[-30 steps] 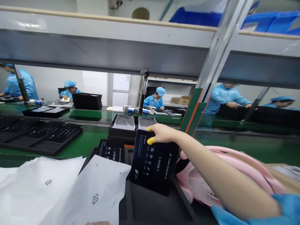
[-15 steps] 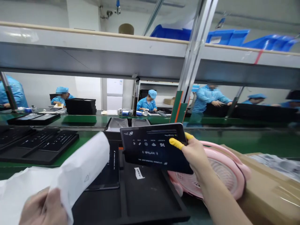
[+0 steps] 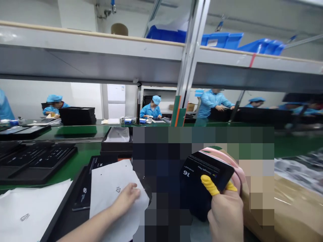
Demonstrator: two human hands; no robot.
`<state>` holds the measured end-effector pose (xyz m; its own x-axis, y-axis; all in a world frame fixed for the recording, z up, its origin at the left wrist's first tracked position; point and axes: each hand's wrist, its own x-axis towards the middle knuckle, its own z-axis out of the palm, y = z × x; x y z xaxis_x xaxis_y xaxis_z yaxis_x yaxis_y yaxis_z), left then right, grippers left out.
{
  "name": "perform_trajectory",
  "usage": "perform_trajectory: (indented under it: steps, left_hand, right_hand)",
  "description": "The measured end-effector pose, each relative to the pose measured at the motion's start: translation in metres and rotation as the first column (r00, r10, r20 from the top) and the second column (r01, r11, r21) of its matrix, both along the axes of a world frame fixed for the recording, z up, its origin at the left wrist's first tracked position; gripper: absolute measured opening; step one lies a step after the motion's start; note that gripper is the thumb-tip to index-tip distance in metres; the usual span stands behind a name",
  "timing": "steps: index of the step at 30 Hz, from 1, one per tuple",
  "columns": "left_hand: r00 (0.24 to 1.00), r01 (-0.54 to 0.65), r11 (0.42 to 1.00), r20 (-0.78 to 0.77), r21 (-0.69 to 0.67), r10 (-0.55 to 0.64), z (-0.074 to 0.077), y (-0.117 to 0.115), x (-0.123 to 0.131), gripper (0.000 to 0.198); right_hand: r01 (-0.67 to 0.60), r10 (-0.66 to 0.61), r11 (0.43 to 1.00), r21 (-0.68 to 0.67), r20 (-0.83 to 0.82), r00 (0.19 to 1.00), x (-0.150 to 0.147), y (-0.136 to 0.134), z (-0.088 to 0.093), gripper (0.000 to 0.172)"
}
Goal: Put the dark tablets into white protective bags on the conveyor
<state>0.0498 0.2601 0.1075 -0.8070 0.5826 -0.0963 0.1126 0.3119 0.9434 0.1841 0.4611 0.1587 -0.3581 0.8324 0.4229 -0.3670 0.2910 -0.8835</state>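
Right hand (image 3: 225,210), yellow finger cots on thumb and forefinger, grips black tablet (image 3: 202,174) by its edge, holding it low at centre right; much of tablet blurred out. Left hand (image 3: 127,198) rests flat on white bag (image 3: 113,195), fingers spread, grasping nothing. Bag lies over black tray (image 3: 63,215). Second tablet (image 3: 87,188) lies in tray, partly under bag. Pink fan (image 3: 234,168) just behind held tablet.

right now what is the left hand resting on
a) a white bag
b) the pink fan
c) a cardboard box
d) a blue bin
a, the left hand lies flat on a white bag over the black tray, while the right hand grips the black tablet.
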Motion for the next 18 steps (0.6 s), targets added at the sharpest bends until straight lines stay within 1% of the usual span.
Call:
perform_trajectory:
  steps: [1, 2, 3, 4, 5, 6, 8, 9, 10, 12, 14, 16, 18]
  left_hand:
    - [0.995, 0.089, 0.996, -0.042, -0.004, -0.09, 0.002, -0.009, 0.001, 0.025]
    - [0.975, 0.189, 0.981, -0.111, -0.043, -0.193, 0.005, -0.019, 0.002, 0.027]
    - [0.937, 0.277, 0.952, -0.182, -0.128, -0.297, 0.008, -0.026, 0.003, 0.025]
    - [0.883, 0.349, 0.907, -0.241, -0.237, -0.403, 0.01, -0.032, 0.003, 0.022]
    - [0.819, 0.405, 0.843, -0.271, -0.353, -0.507, 0.012, -0.034, 0.002, 0.018]
    - [0.758, 0.444, 0.773, -0.269, -0.453, -0.594, 0.012, -0.034, 0.001, 0.014]
    - [0.669, 0.477, 0.65, -0.235, -0.591, -0.705, 0.011, -0.027, -0.001, 0.012]
    - [0.641, 0.468, 0.605, -0.224, -0.644, -0.734, 0.009, -0.022, -0.002, 0.012]
    - [0.623, 0.444, 0.574, -0.224, -0.688, -0.75, 0.007, -0.017, -0.002, 0.013]
    - [0.615, 0.38, 0.555, -0.246, -0.74, -0.749, 0.003, -0.01, -0.003, 0.018]
    - [0.611, 0.366, 0.56, -0.262, -0.743, -0.747, 0.0, -0.005, -0.003, 0.016]
    - [0.615, 0.386, 0.578, -0.267, -0.719, -0.742, -0.004, -0.002, -0.005, 0.008]
    - [0.634, 0.389, 0.619, -0.289, -0.683, -0.717, -0.008, 0.0, -0.008, 0.012]
  right_hand:
    - [-0.024, 0.021, 0.996, -0.08, -0.042, 0.999, 0.006, -0.001, 0.0, 0.071]
    - [-0.047, 0.03, 0.983, -0.178, -0.096, 0.995, 0.011, -0.003, -0.001, 0.073]
    - [-0.062, 0.022, 0.962, -0.266, -0.15, 0.988, 0.015, -0.004, -0.001, 0.074]
    - [-0.073, 0.017, 0.946, -0.317, -0.178, 0.984, 0.019, -0.005, -0.002, 0.075]
    - [-0.072, 0.002, 0.935, -0.349, -0.197, 0.98, 0.022, -0.007, -0.003, 0.076]
    - [-0.06, -0.022, 0.926, -0.374, -0.211, 0.977, 0.024, -0.009, -0.005, 0.076]
    - [-0.041, -0.056, 0.908, -0.418, -0.218, 0.974, 0.027, -0.011, -0.008, 0.078]
    - [-0.038, -0.065, 0.897, -0.441, -0.216, 0.974, 0.027, -0.013, -0.01, 0.079]
    - [-0.039, -0.07, 0.882, -0.469, -0.212, 0.975, 0.027, -0.014, -0.012, 0.081]
    - [-0.042, -0.079, 0.844, -0.535, -0.201, 0.976, 0.026, -0.016, -0.015, 0.085]
    - [-0.054, -0.073, 0.816, -0.576, -0.195, 0.978, 0.024, -0.019, -0.018, 0.084]
    - [-0.058, -0.06, 0.819, -0.571, -0.186, 0.981, 0.022, -0.021, -0.021, 0.078]
    - [-0.055, -0.054, 0.833, -0.551, -0.179, 0.982, 0.021, -0.023, -0.024, 0.074]
